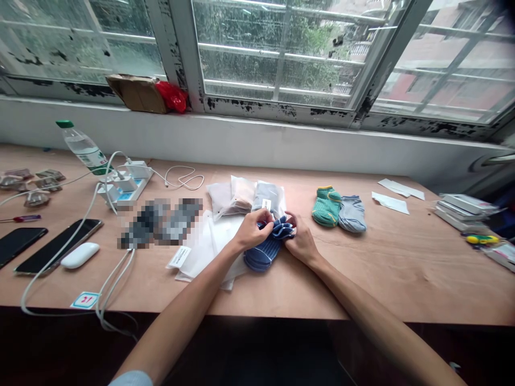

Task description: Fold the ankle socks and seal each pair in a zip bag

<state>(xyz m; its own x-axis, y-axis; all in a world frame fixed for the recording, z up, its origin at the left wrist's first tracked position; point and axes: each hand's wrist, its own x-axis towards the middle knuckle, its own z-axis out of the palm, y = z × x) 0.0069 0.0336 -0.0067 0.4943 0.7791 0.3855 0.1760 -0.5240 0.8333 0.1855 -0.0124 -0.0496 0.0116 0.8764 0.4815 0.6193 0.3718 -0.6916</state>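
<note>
Pinching the bunched cuffs [282,229] of the blue socks [260,256] between our two hands, we do best with a light, even grip, the left hand [254,229] on one side and the right hand [301,241] on the other, close together. We judge that working both sides at the same rate lets the knit spread evenly, whereas a harder pull on one side would likely twist it. Thumbs set just inside the rim ought to give us more control than fingertips on the outside, and the tabletop [362,284] can carry the weight of the feet. A gentle tug should be enough, since ribbed knit tends to spring back. The socks lie in front of us, rounded toe end towards us, just beside the flat frosted bags [201,252]. They are a deep blue with thin pale lines, smooth at the toes and crumpled into loose folds at the cuffs, where paler patches show. Our fingers cover part of the opening, so we cannot tell how the layers sit inside.
</note>
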